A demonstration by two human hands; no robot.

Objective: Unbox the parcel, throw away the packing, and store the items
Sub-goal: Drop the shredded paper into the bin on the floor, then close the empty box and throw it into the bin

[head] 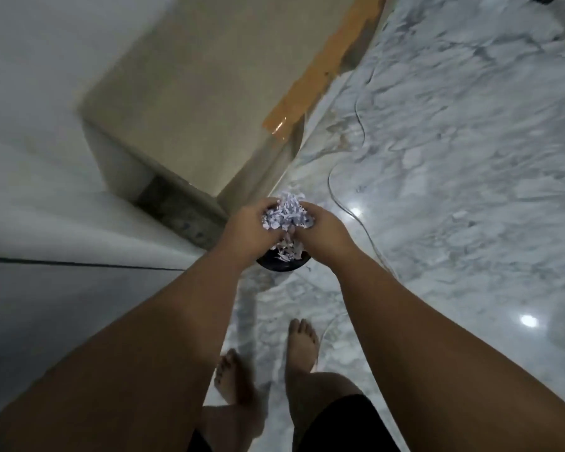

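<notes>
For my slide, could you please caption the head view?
Both hands release shredded paper above a dark bin.

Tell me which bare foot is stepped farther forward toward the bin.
The right foot: its toes reach closer to the black bin than the left foot, which trails behind.

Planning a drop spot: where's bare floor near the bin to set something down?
Free: marble floor right of the cable, and the patch between the black bin and the bare feet. Crowded: over the bin, where left hand and right hand cup shredded paper, and the wall corner close behind.
</notes>
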